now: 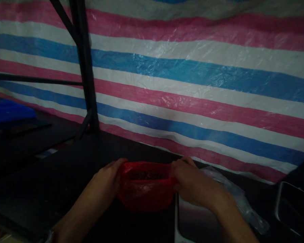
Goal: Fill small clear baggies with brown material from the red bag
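Observation:
A red plastic bag [147, 197] sits on the black tabletop with its mouth spread wide. Inside lies a mass of small dark brownish pieces [147, 175], too dim to name. My left hand [110, 177] grips the left end of the bag's rim, fingers closed on the plastic. At the opposite end, my right hand [190, 180] pinches the rim. Some fingertips are hidden behind the bag's edge. Under my right forearm is a pale-rimmed tray [176, 219] with a smooth inner surface, partly covered by the arm.
A clear plastic bag [233, 189] lies crumpled right of my right hand. Farther right is a metal-rimmed container [277, 202]. A black metal post [83, 67] rises at the back left, before a striped plastic sheet [192, 77]. Something blue [10, 111] rests at far left.

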`<state>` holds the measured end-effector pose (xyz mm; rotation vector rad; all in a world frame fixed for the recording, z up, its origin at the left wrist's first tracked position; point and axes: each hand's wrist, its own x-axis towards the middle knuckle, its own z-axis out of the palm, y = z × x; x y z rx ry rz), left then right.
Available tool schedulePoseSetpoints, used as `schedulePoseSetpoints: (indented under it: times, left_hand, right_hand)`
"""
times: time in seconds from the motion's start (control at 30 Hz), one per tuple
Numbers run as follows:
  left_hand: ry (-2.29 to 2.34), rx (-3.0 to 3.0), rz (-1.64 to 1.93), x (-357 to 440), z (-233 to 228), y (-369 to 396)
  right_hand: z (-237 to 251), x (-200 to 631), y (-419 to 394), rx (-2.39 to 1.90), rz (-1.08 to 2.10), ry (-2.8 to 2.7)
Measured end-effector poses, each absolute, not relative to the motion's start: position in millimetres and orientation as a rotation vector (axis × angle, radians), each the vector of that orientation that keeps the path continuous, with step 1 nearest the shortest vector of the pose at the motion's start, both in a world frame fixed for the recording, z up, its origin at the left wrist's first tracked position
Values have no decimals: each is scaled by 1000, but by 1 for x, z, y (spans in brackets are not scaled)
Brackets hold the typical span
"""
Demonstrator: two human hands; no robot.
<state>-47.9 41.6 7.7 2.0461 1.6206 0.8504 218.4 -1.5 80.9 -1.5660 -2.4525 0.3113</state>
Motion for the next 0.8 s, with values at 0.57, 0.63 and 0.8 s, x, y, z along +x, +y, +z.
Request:
schedulePoseSetpoints:
  times: [0.57,0.63,0.8]
  left_hand:
    - [1274,2317,1445,-5,63,36]
    - [1236,2188,1503,14,71,38]
    - [1228,2038,1453,41,60,50]
  right_hand:
    - [76,322,42,-2149,304,-2038]
    - [59,305,51,-2155,345,-2109]
    - [35,267,59,-2174,454,-2285]
